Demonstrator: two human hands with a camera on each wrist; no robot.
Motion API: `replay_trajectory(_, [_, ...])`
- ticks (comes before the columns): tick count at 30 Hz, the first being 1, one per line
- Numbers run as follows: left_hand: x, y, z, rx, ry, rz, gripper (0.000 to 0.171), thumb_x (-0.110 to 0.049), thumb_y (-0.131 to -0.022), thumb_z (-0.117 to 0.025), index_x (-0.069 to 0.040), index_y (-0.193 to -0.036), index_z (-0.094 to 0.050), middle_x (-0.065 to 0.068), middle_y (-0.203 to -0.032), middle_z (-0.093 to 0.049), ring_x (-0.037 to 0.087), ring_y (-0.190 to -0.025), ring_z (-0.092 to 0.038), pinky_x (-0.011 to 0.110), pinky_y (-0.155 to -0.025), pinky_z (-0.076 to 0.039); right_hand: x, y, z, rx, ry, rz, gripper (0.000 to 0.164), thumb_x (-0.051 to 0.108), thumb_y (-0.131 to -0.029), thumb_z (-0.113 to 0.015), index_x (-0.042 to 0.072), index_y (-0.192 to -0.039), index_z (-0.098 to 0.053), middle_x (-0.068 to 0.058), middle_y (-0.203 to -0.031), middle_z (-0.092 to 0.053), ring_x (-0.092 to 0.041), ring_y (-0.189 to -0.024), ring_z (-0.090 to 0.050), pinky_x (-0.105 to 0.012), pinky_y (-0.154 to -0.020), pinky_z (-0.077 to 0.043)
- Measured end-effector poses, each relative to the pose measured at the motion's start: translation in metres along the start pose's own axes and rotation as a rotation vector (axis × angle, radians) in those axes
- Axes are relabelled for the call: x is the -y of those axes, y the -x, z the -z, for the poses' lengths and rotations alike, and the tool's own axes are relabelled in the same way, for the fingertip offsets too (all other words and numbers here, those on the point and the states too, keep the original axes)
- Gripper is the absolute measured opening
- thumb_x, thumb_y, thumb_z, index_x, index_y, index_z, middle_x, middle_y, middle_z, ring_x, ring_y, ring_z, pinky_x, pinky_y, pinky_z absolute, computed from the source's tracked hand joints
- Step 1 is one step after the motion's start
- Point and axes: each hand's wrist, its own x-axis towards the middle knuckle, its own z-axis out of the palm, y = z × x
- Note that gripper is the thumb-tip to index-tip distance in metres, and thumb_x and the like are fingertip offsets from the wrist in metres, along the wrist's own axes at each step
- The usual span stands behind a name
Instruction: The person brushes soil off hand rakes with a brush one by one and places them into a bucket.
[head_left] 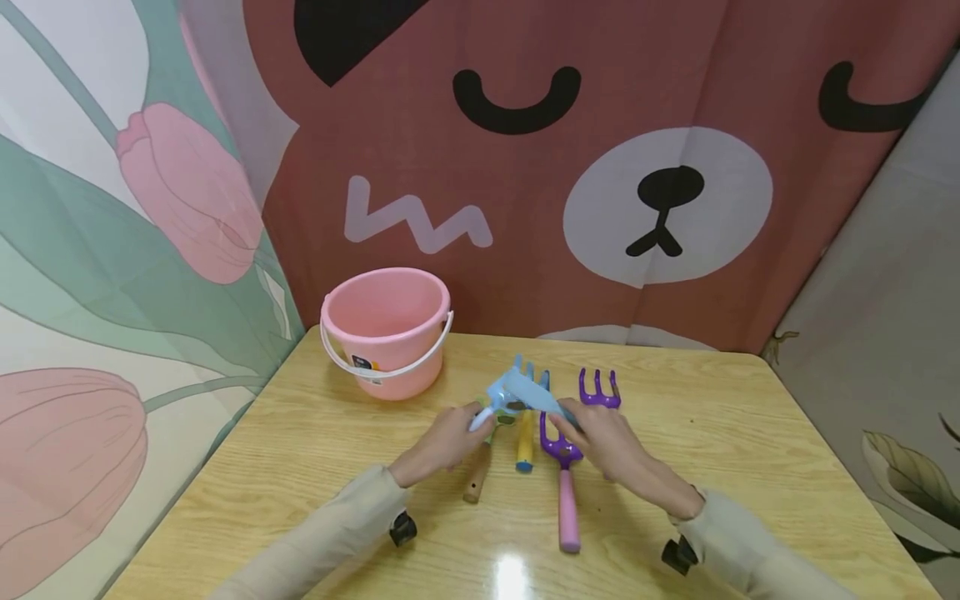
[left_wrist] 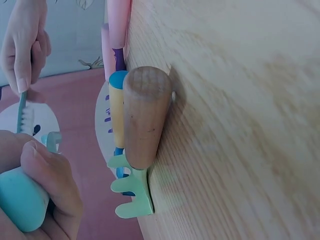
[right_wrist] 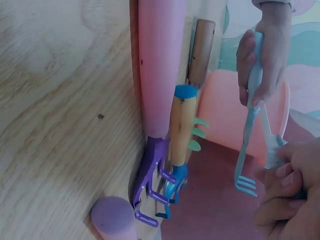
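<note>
Nearest me: both pale sleeves (head_left: 337,517) over the desk (head_left: 712,433), a black strap-on unit (head_left: 402,529) at the left wrist. Pink-handled purple fork (head_left: 567,500) lies on the desk, handle toward the person, tines away. Left of it, yellow-handled blue fork (head_left: 525,442); further left, wooden-handled green fork (head_left: 477,475), lying at a slant.

Above these, left hand (head_left: 446,437) has fingers curled round the handle of a light-blue fork (right_wrist: 247,122), raised off the desk. Right hand (head_left: 618,442) is closed round the handle of a blue tool (head_left: 531,390), also raised; looks like a brush with pale bristles, though its head is hard to read. The two tools overlap from the head view; can't tell if they touch.

Beyond the right hand: second purple fork (head_left: 599,392), partly hidden. Back left: pink bucket (head_left: 397,367), upright, white handle down in front. Behind everything, bear-print cloth (head_left: 525,183).
</note>
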Motion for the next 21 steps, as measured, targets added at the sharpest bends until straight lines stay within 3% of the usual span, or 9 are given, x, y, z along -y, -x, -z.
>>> replay_trajectory(9, [-0.001,0.000,0.000,0.006,-0.021,-0.012,0.025,-0.032,-0.104,-0.048,-0.013,-0.090,-0.056,0.000,-0.056,-0.050,0.009,-0.031,-0.042,0.027,-0.030,-0.040,-0.002,0.000,-0.005,0.067,0.041,0.028,0.026,0.021,-0.100,-0.061,-0.003,-0.107,-0.068,0.010,-0.061,-0.049,0.002,-0.044,-0.037,-0.016,-0.039,-0.034])
replay_trajectory(18, [0.002,0.001,0.001,-0.021,-0.040,-0.006,0.023,-0.031,-0.102,-0.050,-0.013,-0.090,-0.058,-0.001,-0.059,-0.052,0.006,-0.031,-0.040,0.025,-0.030,-0.038,-0.007,0.005,0.003,0.028,0.088,-0.046,0.022,0.017,-0.097,-0.065,-0.002,-0.108,-0.068,0.010,-0.061,-0.048,0.000,-0.044,-0.038,-0.016,-0.038,-0.034])
replay_trajectory(21, [0.001,0.002,0.001,-0.023,-0.025,-0.007,0.023,-0.030,-0.102,-0.050,-0.013,-0.089,-0.058,-0.001,-0.059,-0.052,0.007,-0.030,-0.041,0.026,-0.029,-0.038,-0.005,0.005,0.004,0.000,0.075,-0.035,0.020,0.016,-0.097,-0.065,-0.001,-0.106,-0.069,0.010,-0.061,-0.049,0.000,-0.044,-0.038,-0.017,-0.039,-0.035])
